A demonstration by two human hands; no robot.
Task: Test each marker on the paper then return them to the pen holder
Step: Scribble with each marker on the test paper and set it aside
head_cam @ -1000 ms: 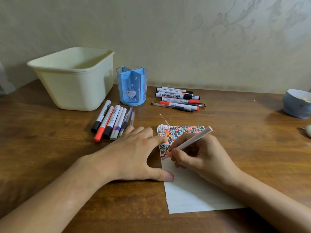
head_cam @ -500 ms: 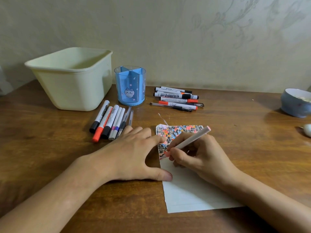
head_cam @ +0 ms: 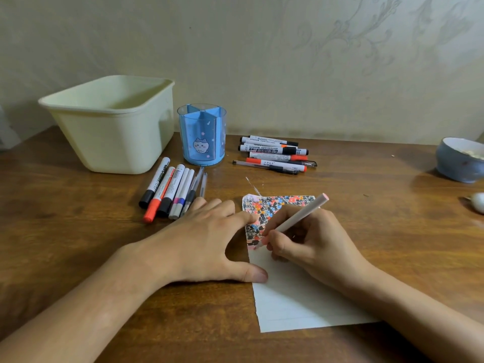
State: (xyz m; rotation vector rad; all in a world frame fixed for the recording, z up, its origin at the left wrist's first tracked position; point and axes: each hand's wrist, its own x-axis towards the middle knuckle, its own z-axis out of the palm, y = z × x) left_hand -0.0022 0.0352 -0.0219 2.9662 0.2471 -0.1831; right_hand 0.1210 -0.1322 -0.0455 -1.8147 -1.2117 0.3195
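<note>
Here the pink marker is pinched in the right hand, its tip on the paper by the colored scribbles. The left hand lies flat, fingers straight, pressing the paper's edge. The blue pen holder stands behind, between two marker piles.

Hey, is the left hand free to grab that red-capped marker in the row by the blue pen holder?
Probably yes. The left hand lies flat, steadying the paper and holding nothing, and its fingertips sit right beside the red-capped marker. Nothing lies between them, though lifting it would leave the paper unsteadied.
</note>
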